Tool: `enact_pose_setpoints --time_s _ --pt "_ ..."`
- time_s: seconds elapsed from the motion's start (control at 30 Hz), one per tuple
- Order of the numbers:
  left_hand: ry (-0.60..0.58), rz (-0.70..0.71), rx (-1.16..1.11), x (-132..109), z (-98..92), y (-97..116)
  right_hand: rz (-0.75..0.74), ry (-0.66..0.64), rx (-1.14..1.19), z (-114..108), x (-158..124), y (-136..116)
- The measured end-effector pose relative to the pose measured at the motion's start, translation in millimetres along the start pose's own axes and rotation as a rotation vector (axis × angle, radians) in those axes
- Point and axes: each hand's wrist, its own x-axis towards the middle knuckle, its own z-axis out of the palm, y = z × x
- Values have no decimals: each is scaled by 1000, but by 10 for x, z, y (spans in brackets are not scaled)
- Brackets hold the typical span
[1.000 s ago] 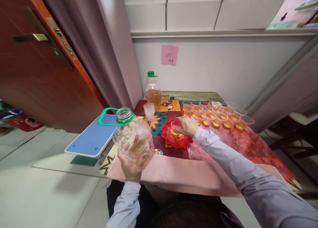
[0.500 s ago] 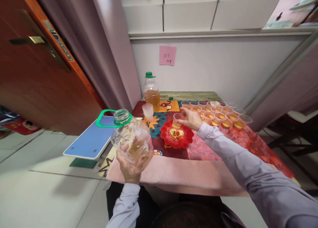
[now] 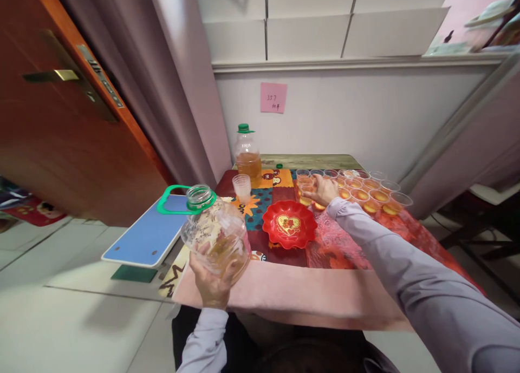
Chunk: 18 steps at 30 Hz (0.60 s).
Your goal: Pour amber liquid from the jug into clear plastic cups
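Observation:
My left hand (image 3: 213,278) is wrapped round the lower part of a large clear bottle (image 3: 221,232), uncapped, with a green handle and some amber liquid in it. My right hand (image 3: 323,190) grips a clear plastic cup (image 3: 306,191) by its side, at the left front of rows of similar cups (image 3: 359,195) holding amber liquid. Between the hands lies a red scalloped plate (image 3: 289,224) with a gold heart, nothing standing on it. A stack of clear cups (image 3: 242,188) stands behind the bottle I hold.
A second bottle (image 3: 248,162), green-capped and partly full, stands at the back left of the patterned table (image 3: 260,229). A loose green cap (image 3: 279,166) lies near the back edge. At the left is a blue board (image 3: 146,232); pink cloth (image 3: 292,289) covers the front edge.
My right hand has carried the cup from above the red plate to the right, beside the rows of cups. My left hand still holds the bottle in about the same place.

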Motion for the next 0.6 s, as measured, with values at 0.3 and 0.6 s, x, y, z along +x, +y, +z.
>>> enact_pose_setpoints --time_s 0.3,0.6 --pt "-35 82 121 -17 -45 -114 -48 54 -59 266 4 47" --pt "-44 81 122 -23 -68 -174 -30 31 -39 266 -52 29"
